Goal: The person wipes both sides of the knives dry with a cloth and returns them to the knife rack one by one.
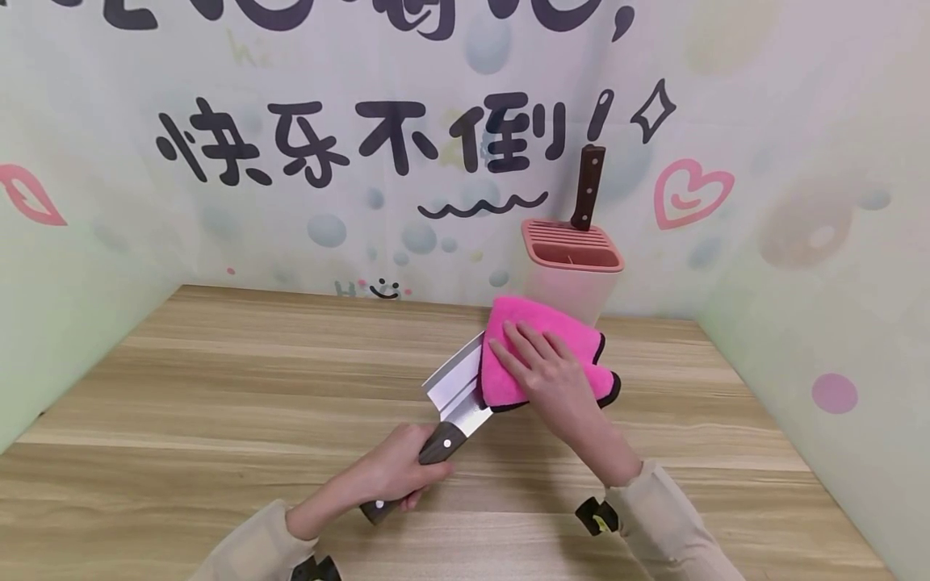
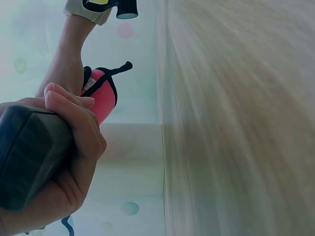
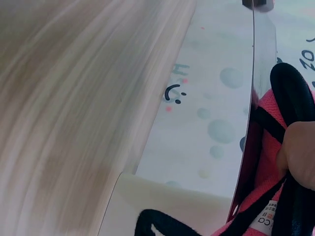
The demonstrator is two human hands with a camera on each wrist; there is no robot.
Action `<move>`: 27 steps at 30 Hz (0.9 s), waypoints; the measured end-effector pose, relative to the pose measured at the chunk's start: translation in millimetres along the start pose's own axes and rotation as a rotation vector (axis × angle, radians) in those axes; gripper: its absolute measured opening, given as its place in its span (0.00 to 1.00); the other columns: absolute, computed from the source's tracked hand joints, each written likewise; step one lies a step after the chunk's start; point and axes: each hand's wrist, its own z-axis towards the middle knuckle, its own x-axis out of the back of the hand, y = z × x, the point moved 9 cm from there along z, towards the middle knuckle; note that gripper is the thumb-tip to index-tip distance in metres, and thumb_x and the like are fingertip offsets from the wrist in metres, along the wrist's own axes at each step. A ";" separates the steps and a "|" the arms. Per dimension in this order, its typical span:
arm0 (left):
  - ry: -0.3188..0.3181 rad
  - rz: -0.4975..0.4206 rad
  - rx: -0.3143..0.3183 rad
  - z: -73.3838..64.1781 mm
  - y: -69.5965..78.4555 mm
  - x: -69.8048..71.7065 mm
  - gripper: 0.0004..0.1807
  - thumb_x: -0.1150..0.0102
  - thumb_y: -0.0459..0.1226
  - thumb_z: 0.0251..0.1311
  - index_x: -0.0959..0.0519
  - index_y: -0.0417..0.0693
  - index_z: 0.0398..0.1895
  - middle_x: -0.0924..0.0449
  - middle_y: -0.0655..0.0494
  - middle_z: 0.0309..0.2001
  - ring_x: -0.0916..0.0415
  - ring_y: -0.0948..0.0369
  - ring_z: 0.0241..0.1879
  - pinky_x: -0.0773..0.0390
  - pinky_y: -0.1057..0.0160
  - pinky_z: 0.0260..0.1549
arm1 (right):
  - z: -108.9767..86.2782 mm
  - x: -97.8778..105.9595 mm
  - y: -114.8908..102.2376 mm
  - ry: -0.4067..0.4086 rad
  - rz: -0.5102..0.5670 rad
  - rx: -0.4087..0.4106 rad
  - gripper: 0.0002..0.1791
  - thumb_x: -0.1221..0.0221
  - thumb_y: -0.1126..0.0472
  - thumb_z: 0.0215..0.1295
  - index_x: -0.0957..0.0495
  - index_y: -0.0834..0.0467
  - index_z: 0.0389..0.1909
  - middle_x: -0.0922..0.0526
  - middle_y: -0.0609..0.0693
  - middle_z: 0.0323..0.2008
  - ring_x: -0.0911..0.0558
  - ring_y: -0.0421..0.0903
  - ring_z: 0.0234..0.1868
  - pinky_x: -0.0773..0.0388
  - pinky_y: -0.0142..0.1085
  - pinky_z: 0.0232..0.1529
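My left hand (image 1: pixel 395 472) grips the dark riveted handle of a cleaver (image 1: pixel 456 386), whose blade points up and to the right, above the table. In the left wrist view, the fingers wrap round the handle (image 2: pixel 34 152). A pink cloth (image 1: pixel 519 319) with black edging covers the far part of the blade. My right hand (image 1: pixel 552 383) holds this cloth against the blade, fingers laid over the top. In the right wrist view, the thumb (image 3: pixel 301 153) presses into the folded cloth (image 3: pixel 270 147) beside the blade. The blade's tip is hidden under the cloth.
Behind the cloth stands a white knife block (image 1: pixel 559 290) with a pink slotted top, against the back wall. A brown-handled knife (image 1: pixel 588 190) is upright in it. The wood-grain table (image 1: pixel 218 379) meets printed walls at the back and both sides.
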 end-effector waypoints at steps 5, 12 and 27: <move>0.007 0.006 -0.003 1.4 1.4 0.5 0.06 0.48 0.28 0.53 0.35 0.38 0.25 0.35 0.58 0.07 0.37 0.68 0.04 0.31 0.61 0.01 | 2.6 2.2 -6.2 -0.011 -0.006 0.016 0.25 0.40 0.70 0.49 0.26 0.56 0.52 0.27 0.57 0.53 0.29 0.53 0.55 0.29 0.44 0.51; 0.012 0.008 0.004 1.6 2.7 0.8 0.06 0.48 0.29 0.53 0.35 0.39 0.25 0.35 0.57 0.06 0.38 0.68 0.04 0.31 0.61 0.02 | 4.6 5.8 -16.1 -0.010 -0.001 0.059 0.26 0.39 0.68 0.50 0.27 0.55 0.53 0.26 0.55 0.53 0.29 0.52 0.55 0.30 0.44 0.53; 0.021 0.010 0.025 3.0 -0.1 1.9 0.07 0.46 0.30 0.54 0.34 0.39 0.25 0.35 0.58 0.07 0.37 0.68 0.04 0.30 0.61 0.02 | 4.5 9.4 -40.4 -0.010 -0.014 0.178 0.29 0.35 0.65 0.47 0.28 0.52 0.55 0.28 0.53 0.55 0.31 0.50 0.57 0.32 0.42 0.55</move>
